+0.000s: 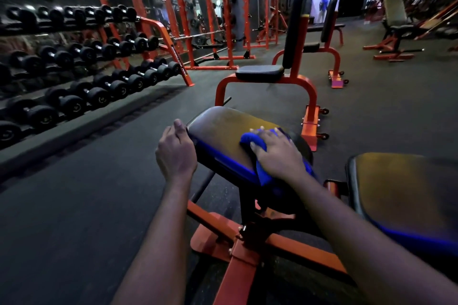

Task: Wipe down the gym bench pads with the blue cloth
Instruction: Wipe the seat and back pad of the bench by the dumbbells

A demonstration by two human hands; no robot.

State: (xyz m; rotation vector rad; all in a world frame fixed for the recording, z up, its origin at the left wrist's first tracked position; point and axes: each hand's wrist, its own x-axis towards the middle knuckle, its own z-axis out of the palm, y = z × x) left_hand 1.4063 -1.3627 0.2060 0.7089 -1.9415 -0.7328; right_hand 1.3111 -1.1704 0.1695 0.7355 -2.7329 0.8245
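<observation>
Padding on the near bench pad [223, 131] is smooth, dark, glossy vinyl with rounded corners, set on an orange steel frame [238, 257]. The blue cloth [251, 140] is soft, bunched fabric lying at the pad's 3 o'clock edge. A second pad [401, 188] sits at 4 o'clock, another bench [260, 73] at 12, and racked black dumbbells [74, 82] at 10. The right hand [277, 153] presses flat on the cloth, fingers spread. The left hand [176, 151] curls at the pad's 9 o'clock edge; whether it grips is unclear.
</observation>
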